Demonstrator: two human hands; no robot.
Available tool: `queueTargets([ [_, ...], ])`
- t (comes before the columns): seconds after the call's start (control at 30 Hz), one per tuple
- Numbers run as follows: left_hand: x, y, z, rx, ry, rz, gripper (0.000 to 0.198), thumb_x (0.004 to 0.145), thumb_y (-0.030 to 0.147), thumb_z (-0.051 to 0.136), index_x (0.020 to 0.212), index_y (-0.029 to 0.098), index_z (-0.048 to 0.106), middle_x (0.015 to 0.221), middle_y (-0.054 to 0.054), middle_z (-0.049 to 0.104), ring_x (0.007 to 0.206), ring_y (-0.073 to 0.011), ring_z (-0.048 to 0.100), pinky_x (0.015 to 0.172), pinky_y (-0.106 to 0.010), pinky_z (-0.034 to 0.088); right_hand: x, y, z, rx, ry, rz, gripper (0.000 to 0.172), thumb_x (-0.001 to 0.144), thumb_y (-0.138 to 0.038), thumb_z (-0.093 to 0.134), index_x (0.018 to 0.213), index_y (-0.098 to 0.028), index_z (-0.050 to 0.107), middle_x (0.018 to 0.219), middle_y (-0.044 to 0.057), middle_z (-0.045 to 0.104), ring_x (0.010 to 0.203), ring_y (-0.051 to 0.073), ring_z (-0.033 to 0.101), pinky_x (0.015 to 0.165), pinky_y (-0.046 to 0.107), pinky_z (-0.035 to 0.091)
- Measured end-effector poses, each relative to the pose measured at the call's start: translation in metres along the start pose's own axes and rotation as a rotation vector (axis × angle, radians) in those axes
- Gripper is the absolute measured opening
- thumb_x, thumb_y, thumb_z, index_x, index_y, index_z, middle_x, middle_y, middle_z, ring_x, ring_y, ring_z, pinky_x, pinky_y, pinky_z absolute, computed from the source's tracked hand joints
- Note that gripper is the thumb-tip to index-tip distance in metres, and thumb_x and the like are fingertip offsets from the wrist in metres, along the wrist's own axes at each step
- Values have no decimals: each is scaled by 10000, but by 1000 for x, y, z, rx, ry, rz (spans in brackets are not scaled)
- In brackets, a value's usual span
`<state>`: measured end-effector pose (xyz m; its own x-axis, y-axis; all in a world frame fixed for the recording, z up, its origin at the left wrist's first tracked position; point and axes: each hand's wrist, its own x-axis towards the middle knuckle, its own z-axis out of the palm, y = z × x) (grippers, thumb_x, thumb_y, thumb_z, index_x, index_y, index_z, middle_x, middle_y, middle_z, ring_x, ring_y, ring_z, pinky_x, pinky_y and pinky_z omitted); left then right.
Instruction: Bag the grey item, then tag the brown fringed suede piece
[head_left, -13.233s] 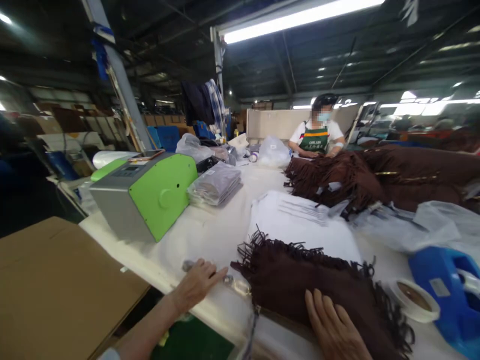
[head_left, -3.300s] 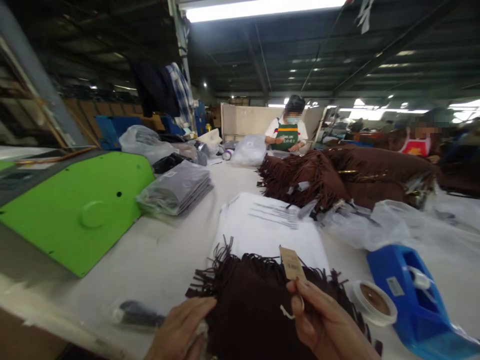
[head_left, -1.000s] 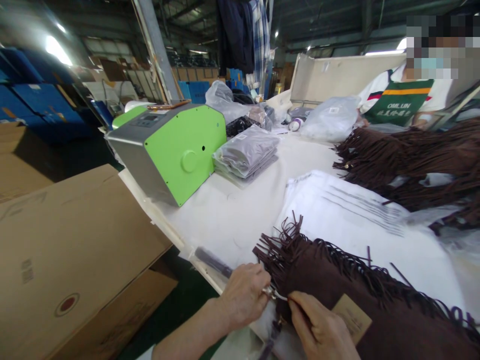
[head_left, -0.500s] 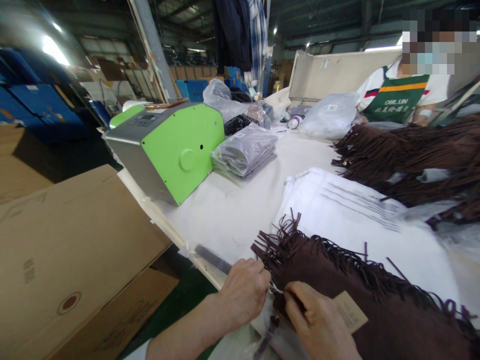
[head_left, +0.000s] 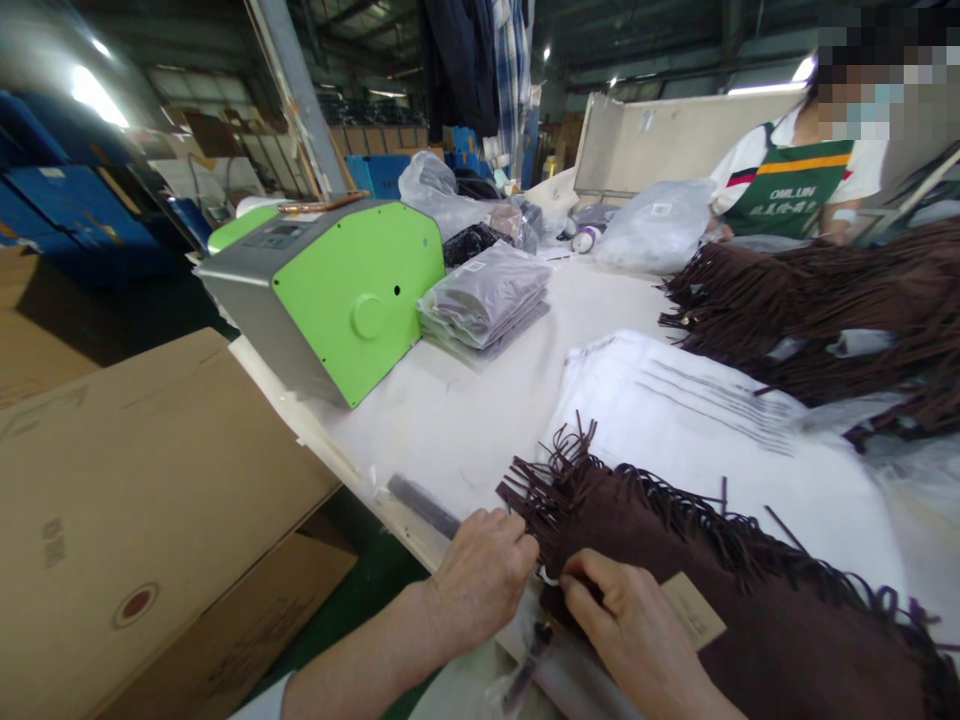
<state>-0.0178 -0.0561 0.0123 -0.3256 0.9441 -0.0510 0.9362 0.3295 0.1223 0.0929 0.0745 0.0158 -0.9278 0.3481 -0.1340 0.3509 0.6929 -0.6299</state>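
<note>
A dark brown suede-like piece with a fringed edge [head_left: 675, 560] lies at the front of the table, over a white cloth. At its left end, my left hand [head_left: 491, 560] is closed, knuckles up; what its fingers hold is hidden. Close beside it, my right hand [head_left: 630, 620] pinches a thin white string [head_left: 550, 577] between thumb and forefinger. The string shows in the small gap between both hands. A tan card tag [head_left: 694, 610] sticks out behind my right hand, over the brown piece. Below the hands hangs a dark strap end with a small metal fitting [head_left: 541, 632].
A green and grey machine [head_left: 360, 300] stands at the table's left edge, beside stacked bagged grey goods [head_left: 487, 295]. White striped cloth [head_left: 675, 400] lies mid-table. Brown fringed goods [head_left: 825, 310] are heaped at right, near a co-worker in a green apron [head_left: 799, 190]. Cardboard boxes [head_left: 150, 480] stand left.
My right hand has shifted slightly left and up, nearer my left hand, and less of the white string shows between them. The view has shifted slightly.
</note>
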Motion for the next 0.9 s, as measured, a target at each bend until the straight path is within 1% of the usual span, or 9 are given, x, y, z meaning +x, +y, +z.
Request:
queueTargets([
  [0.2, 0, -1, 0, 8, 13, 14, 64, 792, 120, 496, 804, 181, 513, 827, -46, 550, 818, -211, 497, 675, -338, 406, 7, -4, -1, -33, 9, -18, 232, 802, -215, 405, 715, -229, 620, 610, -1, 633, 602, 156, 605, 548, 232, 371],
  [0.4, -2, -1, 0, 5, 4, 13, 62, 792, 120, 503, 812, 179, 507, 837, -48, 548, 825, -216, 494, 684, -347, 406, 6, -2, 6, -104, 90, -33, 220, 828, -217, 405, 736, -221, 604, 646, 8, 644, 617, 161, 615, 564, 242, 376],
  [0.57, -2, -1, 3, -9, 4, 3, 72, 799, 112, 493, 796, 184, 503, 825, -41, 547, 812, -212, 498, 676, -349, 407, 2, 4, 13, -118, 113, -116, 212, 854, -247, 407, 761, -226, 596, 697, 3, 649, 616, 152, 609, 551, 241, 370],
  [0.73, -2, -1, 3, -41, 15, -10, 55, 808, 142, 486, 784, 191, 497, 811, -31, 546, 810, -203, 501, 670, -339, 406, 1, 9, 18, -110, 193, -180, 223, 863, -253, 408, 803, -225, 621, 714, 11, 651, 608, 138, 609, 548, 224, 389],
  [0.8, -2, -1, 2, -60, 25, -16, 36, 787, 161, 505, 773, 192, 493, 814, -26, 548, 804, -199, 502, 670, -336, 407, 1, 9, 19, -119, 191, -190, 239, 868, -249, 398, 806, -221, 627, 711, 19, 648, 606, 137, 608, 554, 225, 392],
  [0.9, -4, -1, -1, -97, 31, -17, 67, 757, 235, 542, 762, 190, 493, 830, -26, 552, 796, -196, 501, 679, -337, 413, 0, 9, 19, -122, 131, -182, 245, 871, -237, 392, 797, -220, 624, 702, 15, 636, 610, 137, 605, 567, 229, 393],
])
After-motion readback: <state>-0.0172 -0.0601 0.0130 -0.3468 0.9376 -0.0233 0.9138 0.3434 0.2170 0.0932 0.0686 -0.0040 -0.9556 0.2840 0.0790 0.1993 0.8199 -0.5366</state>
